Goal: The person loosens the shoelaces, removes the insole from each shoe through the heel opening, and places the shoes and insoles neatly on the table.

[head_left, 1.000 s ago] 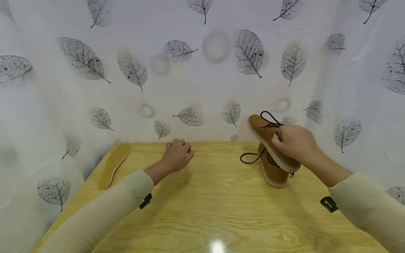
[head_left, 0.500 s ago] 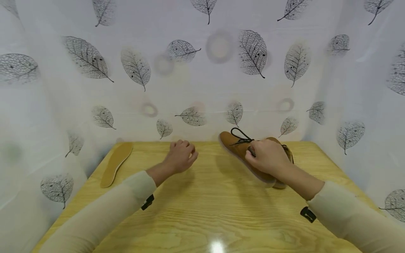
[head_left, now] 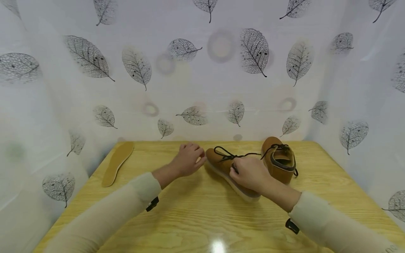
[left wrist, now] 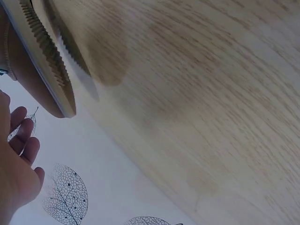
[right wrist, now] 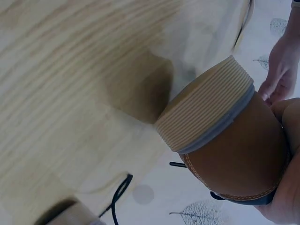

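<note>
The right hand [head_left: 251,172] holds the near shoe [head_left: 225,168], fingers curled and pinching it at the collar. The shoe is suspended over the middle of the table [head_left: 221,225]: in the left wrist view its ridged sole stands apart from its shadow. Its toe points toward the far left.

The left hand [head_left: 189,160] is beside the toe, fingers loosely curled, holding nothing. Contact between these fingers and the toe cannot be confirmed, as the head view overlaps them there.

The step in hand appears to be positioning the shoe between the two hands. The next move likely calls for the left hand to support the toe or sole while the right hand keeps the collar level.

Clearances: the second shoe [head_left: 275,170] stands upright on the table to the right, apart from the held shoe. A black lace [head_left: 253,153] spans the gap between the shoes and could snag. The far table edge meets the leaf-print curtain [head_left: 202,80], limiting travel that way. The insole [head_left: 117,163] lies near the left edge. The widest free room is toward the person.
</note>
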A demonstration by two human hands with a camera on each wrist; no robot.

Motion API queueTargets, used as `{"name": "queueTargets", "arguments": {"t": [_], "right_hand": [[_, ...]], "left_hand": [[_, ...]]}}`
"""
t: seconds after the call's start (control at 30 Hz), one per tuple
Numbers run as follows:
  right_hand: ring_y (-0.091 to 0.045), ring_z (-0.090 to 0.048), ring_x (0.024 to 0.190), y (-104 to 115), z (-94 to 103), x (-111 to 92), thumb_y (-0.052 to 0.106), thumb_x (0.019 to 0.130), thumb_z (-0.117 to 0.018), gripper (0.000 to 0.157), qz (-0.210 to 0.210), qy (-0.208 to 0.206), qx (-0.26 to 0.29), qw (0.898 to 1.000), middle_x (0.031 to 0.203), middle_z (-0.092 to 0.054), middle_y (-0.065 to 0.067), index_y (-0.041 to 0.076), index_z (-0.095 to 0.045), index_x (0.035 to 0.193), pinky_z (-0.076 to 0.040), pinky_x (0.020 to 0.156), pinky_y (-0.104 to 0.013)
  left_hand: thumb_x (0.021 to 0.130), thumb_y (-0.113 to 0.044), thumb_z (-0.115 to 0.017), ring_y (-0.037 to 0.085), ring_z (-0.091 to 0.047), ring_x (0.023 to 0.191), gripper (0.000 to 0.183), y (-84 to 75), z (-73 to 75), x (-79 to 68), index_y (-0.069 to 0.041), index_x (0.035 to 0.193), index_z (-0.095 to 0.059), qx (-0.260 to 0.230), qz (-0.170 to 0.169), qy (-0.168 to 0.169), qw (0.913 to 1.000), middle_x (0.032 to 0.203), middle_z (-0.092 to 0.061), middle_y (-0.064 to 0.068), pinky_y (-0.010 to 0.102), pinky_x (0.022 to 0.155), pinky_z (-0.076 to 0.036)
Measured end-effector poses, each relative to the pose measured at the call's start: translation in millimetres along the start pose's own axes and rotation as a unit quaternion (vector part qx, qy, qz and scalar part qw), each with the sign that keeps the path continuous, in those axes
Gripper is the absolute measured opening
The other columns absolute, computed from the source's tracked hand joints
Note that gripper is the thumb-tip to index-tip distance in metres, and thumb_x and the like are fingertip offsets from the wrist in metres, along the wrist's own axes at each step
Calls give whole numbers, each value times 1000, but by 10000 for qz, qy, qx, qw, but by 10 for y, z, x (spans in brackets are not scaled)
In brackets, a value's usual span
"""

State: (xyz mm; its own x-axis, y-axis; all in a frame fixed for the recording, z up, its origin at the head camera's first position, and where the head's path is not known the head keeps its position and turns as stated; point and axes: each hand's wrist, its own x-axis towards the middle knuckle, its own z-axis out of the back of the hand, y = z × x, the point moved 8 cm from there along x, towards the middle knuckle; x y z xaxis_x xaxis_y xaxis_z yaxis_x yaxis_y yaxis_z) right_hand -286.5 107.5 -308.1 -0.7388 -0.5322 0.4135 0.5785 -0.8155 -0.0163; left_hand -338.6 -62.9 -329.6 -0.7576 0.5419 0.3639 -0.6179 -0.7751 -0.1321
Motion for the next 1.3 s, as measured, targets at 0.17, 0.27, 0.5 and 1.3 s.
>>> {"name": "queueTargets", "arguments": {"t": [0.17, 0.27, 0.5, 1.3], "right_hand": [[-6, -34, 46, 113, -99, -56, 20, 87, -68, 39, -44, 64, 152, 9999, 52, -35, 8, 20, -40, 60, -29, 45, -23], [-7, -35, 47, 162, -155, -69, 23, 89, -68, 37, -197, 245, 309, 9990, 54, -38, 7, 19, -42, 62, -31, 45, -24], [-7, -39, 48, 306, -298, -37, 30, 93, -69, 38, -364, 951, 972, 9900, 53, -41, 7, 18, -48, 64, -34, 47, -24], [-27, -57, 93, -381, -415, -28, 8, 95, -58, 9, 16, 1191, 1500, 9815, 92, -61, -5, 6, -66, 99, -47, 82, -44]], "left_hand": [[101, -31, -56, 22, -52, 96, 17, -99, -47, 6, -18, 93, -63, 35, -235, 49, 9997, 99, -61, 1, 47, 88, -37], [101, -32, -55, 21, -51, 94, 19, -127, -73, 3, -17, 99, -65, 154, -226, 131, 9995, 100, -61, 1, 46, 88, -37], [101, -31, -54, 24, -52, 101, 20, -173, -159, -34, -14, 103, -66, 394, -225, 408, 9981, 106, -62, 5, 50, 94, -38], [93, -26, -55, 22, -49, 101, 11, -249, -272, -69, -16, 90, -59, -15, -601, 275, 9978, 109, -61, 3, 49, 96, -36]]}}
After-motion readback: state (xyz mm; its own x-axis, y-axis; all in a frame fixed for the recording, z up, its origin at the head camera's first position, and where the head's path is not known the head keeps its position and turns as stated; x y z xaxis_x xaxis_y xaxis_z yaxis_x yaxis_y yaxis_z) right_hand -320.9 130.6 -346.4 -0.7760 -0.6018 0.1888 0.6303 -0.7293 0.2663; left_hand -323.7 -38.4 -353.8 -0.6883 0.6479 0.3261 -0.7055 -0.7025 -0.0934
